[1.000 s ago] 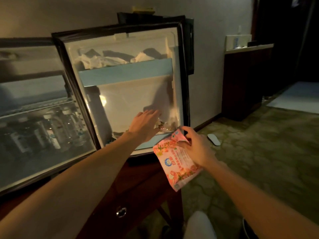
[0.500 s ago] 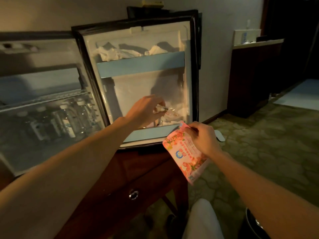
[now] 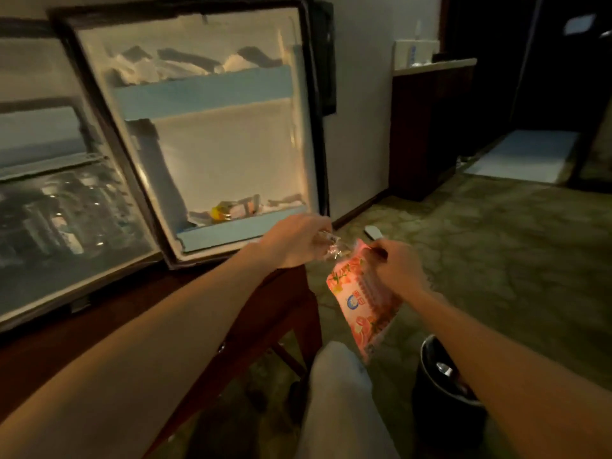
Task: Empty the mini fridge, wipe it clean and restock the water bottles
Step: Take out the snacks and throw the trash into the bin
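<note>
Head view, sole entry. Item: my left hand (image 3: 299, 241), fingers curled round a small crinkled clear-plastic wrapper (image 3: 331, 248), held just off the lower right corner of the open mini fridge door (image 3: 212, 134). Item: my right hand (image 3: 394, 266), fingers pinching the top edge of a pink printed snack bag (image 3: 356, 301), which hangs long axis downward and slightly to the right, mouth uppermost. Relation that governs the next move, as I judge it: the wrapper lies immediately left of the bag's mouth, nearly touching, so the left hand is the one placed to feed it in; whether the mouth is open I cannot tell. Item: lower door shelf with pale blue rail (image 3: 241, 230), holding more small packets, one with a yellow patch (image 3: 220, 213), up and left of my left hand. Item: upper door shelf (image 3: 205, 91), white crumpled items behind its blue rail. Item: clear water bottles (image 3: 66, 213), dim and blurred, upright inside the fridge cabinet at far left; not yet removed. Item: dark wooden desk (image 3: 185, 303) carrying the fridge. Item: dark round bin (image 3: 447, 385) on the carpet beneath my right forearm. Emptying stage, in my estimate; wiping not begun.
</note>
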`<state>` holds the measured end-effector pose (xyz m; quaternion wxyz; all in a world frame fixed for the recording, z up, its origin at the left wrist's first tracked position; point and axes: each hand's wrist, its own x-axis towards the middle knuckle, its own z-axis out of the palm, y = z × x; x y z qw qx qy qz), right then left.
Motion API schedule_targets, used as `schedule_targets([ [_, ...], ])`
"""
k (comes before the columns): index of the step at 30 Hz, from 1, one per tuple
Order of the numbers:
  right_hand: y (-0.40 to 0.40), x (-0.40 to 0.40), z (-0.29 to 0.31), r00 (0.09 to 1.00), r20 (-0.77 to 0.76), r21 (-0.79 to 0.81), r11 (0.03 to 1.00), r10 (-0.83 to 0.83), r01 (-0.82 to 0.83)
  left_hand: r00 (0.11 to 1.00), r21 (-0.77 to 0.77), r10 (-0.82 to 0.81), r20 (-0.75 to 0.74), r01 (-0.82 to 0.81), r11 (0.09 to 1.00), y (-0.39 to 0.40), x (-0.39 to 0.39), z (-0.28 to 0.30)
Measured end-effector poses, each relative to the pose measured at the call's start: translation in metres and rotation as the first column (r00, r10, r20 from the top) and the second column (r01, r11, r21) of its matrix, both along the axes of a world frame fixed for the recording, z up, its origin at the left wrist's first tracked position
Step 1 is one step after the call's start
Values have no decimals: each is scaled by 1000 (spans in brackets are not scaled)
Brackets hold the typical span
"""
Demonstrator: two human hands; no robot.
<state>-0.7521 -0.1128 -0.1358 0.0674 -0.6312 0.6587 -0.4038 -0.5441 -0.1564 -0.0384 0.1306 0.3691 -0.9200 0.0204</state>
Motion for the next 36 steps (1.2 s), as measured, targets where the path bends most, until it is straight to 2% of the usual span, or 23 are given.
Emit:
schedule_targets([
  [6, 20, -82, -99, 971, 58, 106, 968, -233, 226, 993, 105, -80, 83, 71, 992, -19, -85, -95],
  [9, 38, -124, -143, 930, 91, 144, 929, -356, 342, 995, 205, -90, 46, 79, 976, -27, -128, -149],
  [12, 54, -165, -183, 863, 88, 214, 855, -498, 472, 996, 290, -84, 8, 78, 954, -27, -170, -205],
  [15, 64, -205, -219, 775, 88, 303, 758, -626, 578, 995, 361, -87, 53, 62, 930, -26, -208, -256],
  [18, 67, -237, -248, 711, 92, 354, 691, -697, 631, 991, 427, -93, 95, 44, 903, -32, -239, -302],
  [23, 43, -274, -291, 643, 143, 403, 637, -753, 656, 993, 534, -31, 113, -34, 845, -54, -280, -359],
  [27, 11, -287, -320, 684, 157, 389, 682, -712, 620, 993, 606, 26, 111, -88, 791, -76, -306, -394],
  [33, -26, -290, -382, 782, 125, 403, 752, -610, 522, 988, 583, 78, 136, -144, 800, -98, -342, -442],
  [36, -36, -282, -413, 797, 111, 504, 725, -594, 470, 976, 555, 96, 197, -192, 809, -101, -356, -464],
])
